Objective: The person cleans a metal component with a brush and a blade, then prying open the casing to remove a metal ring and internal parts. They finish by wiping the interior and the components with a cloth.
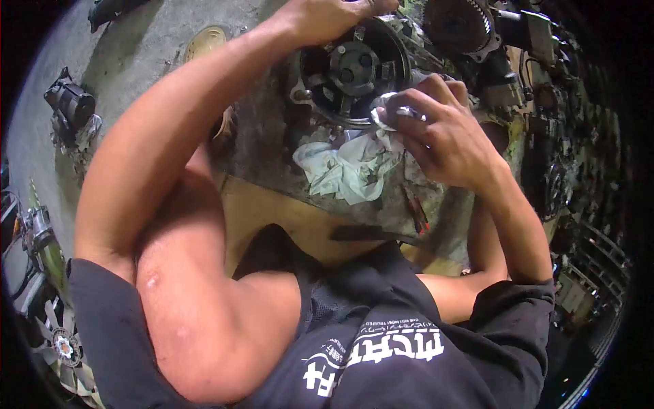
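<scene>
A round dark metal part [321, 97] with a raised rim, spokes and a lighter central hub [355, 65] sits on the floor before me. My right hand [446, 129] is closed on a crumpled white rag [385, 112], with its fingertips at the lower right of the rim. A second stretch of pale cloth [344, 167] lies below the part, close to the rag. My left hand [320, 20] reaches past the part's upper left rim; its fingers are partly cut off by the top edge of the view.
A slim tool with a red tip [415, 211] lies near my right forearm. Upper right stands a toothed ring housing [463, 26] among greasy machine parts. At left are a dark metal unit [70, 105] and a fan [65, 346]. A tan shoe [206, 44] shows beyond my left arm.
</scene>
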### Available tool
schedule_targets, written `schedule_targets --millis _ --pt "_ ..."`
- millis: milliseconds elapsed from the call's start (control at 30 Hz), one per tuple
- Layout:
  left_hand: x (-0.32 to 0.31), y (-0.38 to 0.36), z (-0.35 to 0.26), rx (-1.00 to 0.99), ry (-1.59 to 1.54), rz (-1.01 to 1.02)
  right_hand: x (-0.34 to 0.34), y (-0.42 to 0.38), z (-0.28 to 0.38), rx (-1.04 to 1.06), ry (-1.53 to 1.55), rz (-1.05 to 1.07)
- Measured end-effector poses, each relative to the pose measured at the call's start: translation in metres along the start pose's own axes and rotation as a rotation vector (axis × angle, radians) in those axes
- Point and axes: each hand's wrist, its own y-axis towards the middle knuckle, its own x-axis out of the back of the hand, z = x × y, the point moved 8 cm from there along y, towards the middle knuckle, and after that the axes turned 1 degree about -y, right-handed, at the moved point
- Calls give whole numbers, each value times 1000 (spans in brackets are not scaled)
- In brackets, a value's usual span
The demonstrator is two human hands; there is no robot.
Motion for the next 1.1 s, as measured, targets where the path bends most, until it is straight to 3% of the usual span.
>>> schedule_targets --millis 67,133,233,333,367,500,567,633,700,767,867,933,1000,1100 --pt "-1 1 0 -22 -32 -18 -7 2 1 25 -1 -4" --pt "-2 -1 -1 -43 -61 -31 -26 14 2 -33 268 56" --pt "0 -6 -11 -39 -28 -2 -32 28 15 -45 389 -82" --pt "-3 -7 -13 34 -7 80 -14 14 8 -31 250 -30" --pt "-6 -6 -11 10 -13 48 -11 6 8 29 119 10" --pt "-9 -4 -7 -52 16 -33 -19 -1 9 -27 90 52" --pt "-11 -8 -12 -24 6 5 -31 6 18 -113 378 -65" --pt "-13 -12 -24 0 -6 45 -34 12 30 -199 423 -237" --pt "-16 -15 -24 124 -5 93 -32 7 24 -234 443 -165" --pt "-19 -17 -20 65 -54 55 -21 -4 19 -130 119 -5" --pt "-20 -16 -20 -24 -113 26 -10 -16 3 -161 -63 57" --pt "-16 -15 -14 -40 -112 24 -11 -12 15 -166 25 -27" --pt "-10 -11 -19 -229 -20 -86 -22 2 33 -226 225 -167" --pt "-10 -9 -16 -94 -41 -8 -27 9 35 -291 384 -294"
